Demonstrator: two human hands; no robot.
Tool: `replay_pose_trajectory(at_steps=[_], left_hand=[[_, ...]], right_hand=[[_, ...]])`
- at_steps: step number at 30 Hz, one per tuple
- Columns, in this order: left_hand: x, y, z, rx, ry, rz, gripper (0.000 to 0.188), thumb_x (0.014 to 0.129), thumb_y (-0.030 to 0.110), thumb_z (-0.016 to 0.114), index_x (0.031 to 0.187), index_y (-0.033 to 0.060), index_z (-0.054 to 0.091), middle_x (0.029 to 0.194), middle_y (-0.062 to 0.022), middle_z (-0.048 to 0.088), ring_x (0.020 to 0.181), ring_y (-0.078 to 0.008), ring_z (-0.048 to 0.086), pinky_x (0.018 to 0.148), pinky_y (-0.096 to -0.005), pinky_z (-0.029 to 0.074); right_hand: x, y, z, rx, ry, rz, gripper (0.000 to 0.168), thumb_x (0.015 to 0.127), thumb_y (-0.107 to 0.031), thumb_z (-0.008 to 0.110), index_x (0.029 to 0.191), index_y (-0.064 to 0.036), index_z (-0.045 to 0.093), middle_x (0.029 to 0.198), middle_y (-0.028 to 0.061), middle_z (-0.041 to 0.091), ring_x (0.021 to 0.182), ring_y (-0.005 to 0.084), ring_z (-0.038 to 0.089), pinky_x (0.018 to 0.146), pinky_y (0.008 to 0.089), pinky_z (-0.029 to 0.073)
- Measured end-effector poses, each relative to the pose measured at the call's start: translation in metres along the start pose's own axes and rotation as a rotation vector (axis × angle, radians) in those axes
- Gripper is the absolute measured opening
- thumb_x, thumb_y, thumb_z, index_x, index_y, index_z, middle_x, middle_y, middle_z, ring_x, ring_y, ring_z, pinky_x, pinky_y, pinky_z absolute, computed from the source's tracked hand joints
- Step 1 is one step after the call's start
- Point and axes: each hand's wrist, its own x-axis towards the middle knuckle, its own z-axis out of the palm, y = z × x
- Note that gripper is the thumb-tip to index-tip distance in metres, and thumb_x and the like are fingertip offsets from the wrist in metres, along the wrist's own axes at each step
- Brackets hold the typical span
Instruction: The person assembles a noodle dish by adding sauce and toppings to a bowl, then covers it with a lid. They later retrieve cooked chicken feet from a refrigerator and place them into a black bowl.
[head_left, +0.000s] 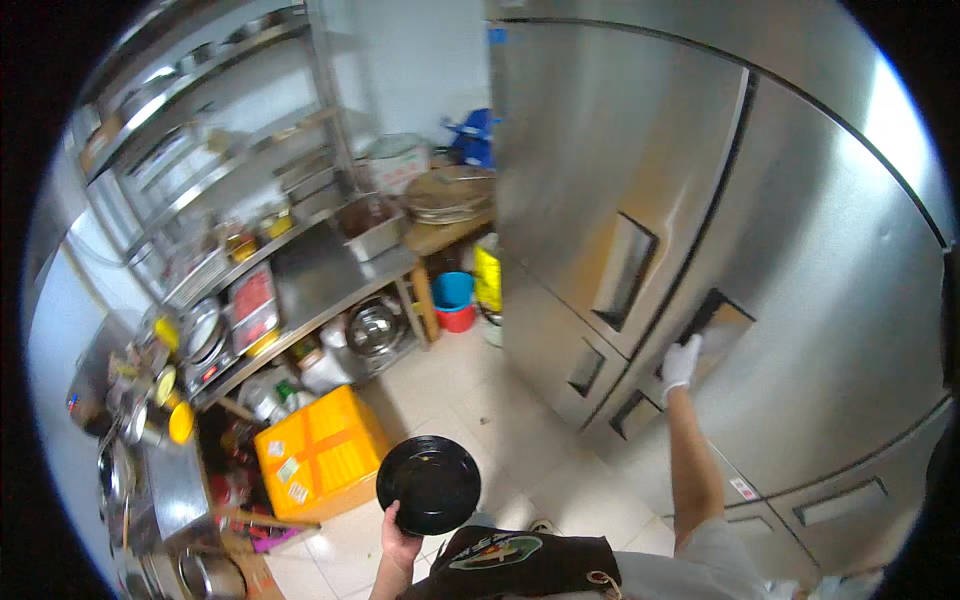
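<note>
My left hand (400, 537), bare, grips the near rim of a round black bowl (430, 484). The bowl's inside faces up, with a small pale speck in it. On the right, my right hand (681, 362) wears a white glove. Its fingers reach into the recessed handle (721, 330) of a stainless steel refrigerator door (817, 270). That door looks shut. To its left is another steel door (622, 135) with its own recessed handle (625, 270). My right fingertips are partly hidden in the recess.
A taped yellow carton (322, 450) stands on the tiled floor left of the bowl. Beyond it, a steel worktable (319, 262) carries a tray of red meat (255, 300) and a scale (210, 367). Blue and red buckets (454, 292) stand near the refrigerator. Wall shelves (202, 82) hang above.
</note>
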Motion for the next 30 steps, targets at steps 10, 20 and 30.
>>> replay_pose_trajectory(at_steps=[10, 20, 30], left_hand=[[0.330, -0.036, 0.202, 0.268, -0.356, -0.388, 0.045, 0.084, 0.028, 0.058, 0.123, 0.0078, 0.051, 0.127, -0.0084, 0.052, 0.115, -0.0264, 0.050, 0.101, -0.0414, 0.037], [0.381, -0.201, 0.318, 0.558, -0.478, -0.858, 0.041, 0.085, 0.025, 0.056, 0.122, 0.0077, 0.051, 0.123, -0.0087, 0.055, 0.112, -0.0261, 0.053, 0.097, -0.0420, 0.041], [0.306, -0.399, 0.408, 0.690, -0.540, -0.815, 0.049, 0.085, 0.026, 0.056, 0.127, 0.0046, 0.045, 0.130, -0.0109, 0.049, 0.117, -0.0283, 0.047, 0.101, -0.0428, 0.037]], right_hand=[[-0.278, -0.025, -0.143, -0.463, -0.467, 0.716, 0.032, 0.091, -0.020, 0.048, 0.117, -0.003, 0.052, 0.120, 0.0172, 0.050, 0.108, 0.0294, 0.046, 0.096, 0.0390, 0.036], [-0.478, 0.098, -0.439, 0.338, 0.638, 0.411, 0.036, 0.094, -0.032, 0.043, 0.119, -0.008, 0.051, 0.117, 0.0097, 0.054, 0.110, 0.0232, 0.047, 0.094, 0.0356, 0.038], [-0.394, 0.202, -0.559, 0.384, 1.396, 0.478, 0.033, 0.091, -0.036, 0.043, 0.114, -0.014, 0.052, 0.110, 0.0044, 0.054, 0.098, 0.0205, 0.047, 0.085, 0.0364, 0.038]])
